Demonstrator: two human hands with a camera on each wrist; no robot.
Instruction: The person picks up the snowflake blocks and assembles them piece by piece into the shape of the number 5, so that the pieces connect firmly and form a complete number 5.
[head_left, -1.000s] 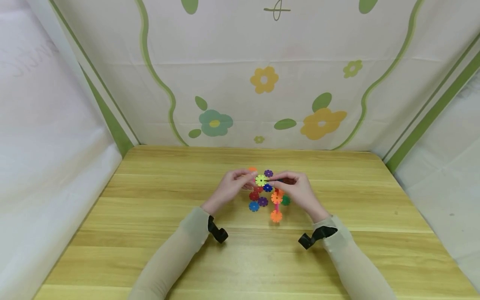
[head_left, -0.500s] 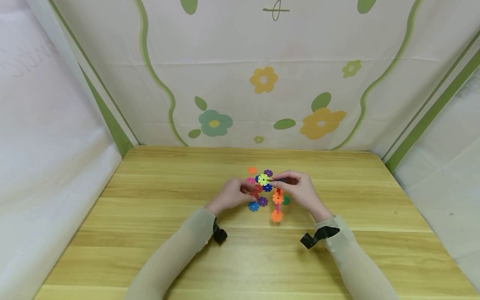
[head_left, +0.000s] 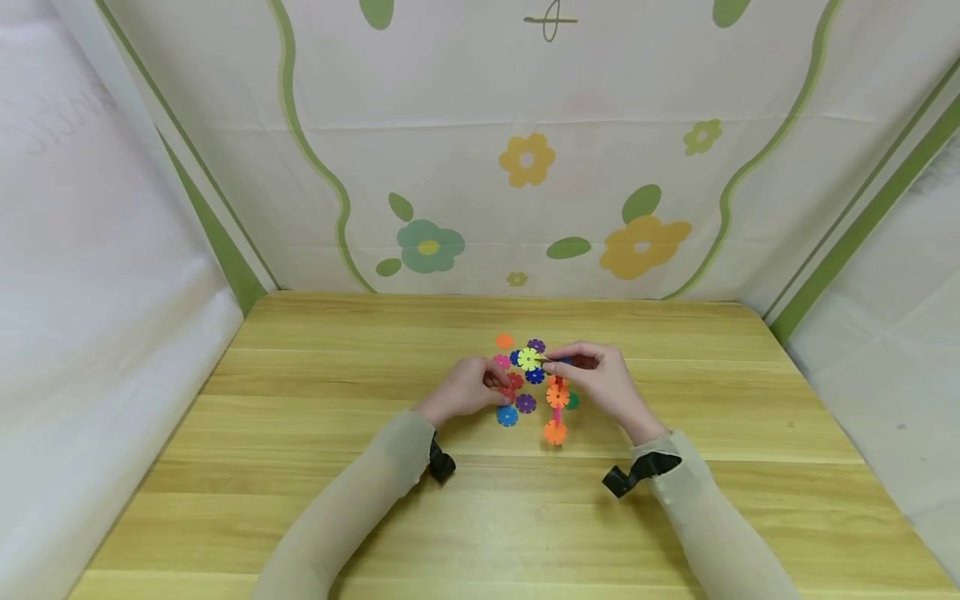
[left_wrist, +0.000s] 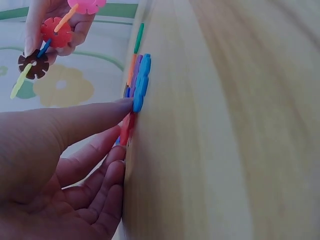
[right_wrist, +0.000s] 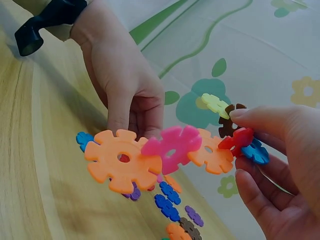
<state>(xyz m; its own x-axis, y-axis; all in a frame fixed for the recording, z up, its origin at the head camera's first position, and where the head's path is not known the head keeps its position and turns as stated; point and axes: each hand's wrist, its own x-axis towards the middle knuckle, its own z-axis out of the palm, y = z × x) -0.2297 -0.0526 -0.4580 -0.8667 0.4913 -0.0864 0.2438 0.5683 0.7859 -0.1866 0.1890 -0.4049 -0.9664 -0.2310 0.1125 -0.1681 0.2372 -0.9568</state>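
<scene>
My right hand (head_left: 596, 383) pinches a chain of linked snowflake discs above the table, thumb on the brown disc (right_wrist: 228, 127). A yellow disc (head_left: 528, 359) tips one end. Red, blue, orange and pink discs follow, with an orange disc (right_wrist: 122, 162) at the other end. Down at the tabletop, my left hand (head_left: 467, 387) has thumb and fingers about a red disc (left_wrist: 128, 127), partly hidden by them. Its thumb tip lies beside a light blue disc (head_left: 507, 416).
Loose discs lie flat around the hands on the wooden table (head_left: 480, 525): purple (head_left: 526, 403), dark blue (head_left: 535, 376), pink (head_left: 501, 361), orange (head_left: 505, 341) and green (head_left: 573, 401). A flower-printed cloth (head_left: 450, 167) stands behind the table's far edge.
My left hand has left the yellow end of the chain and come down toward me onto the loose discs, closing about a red one. The right hand keeps the chain, shifted slightly right.
</scene>
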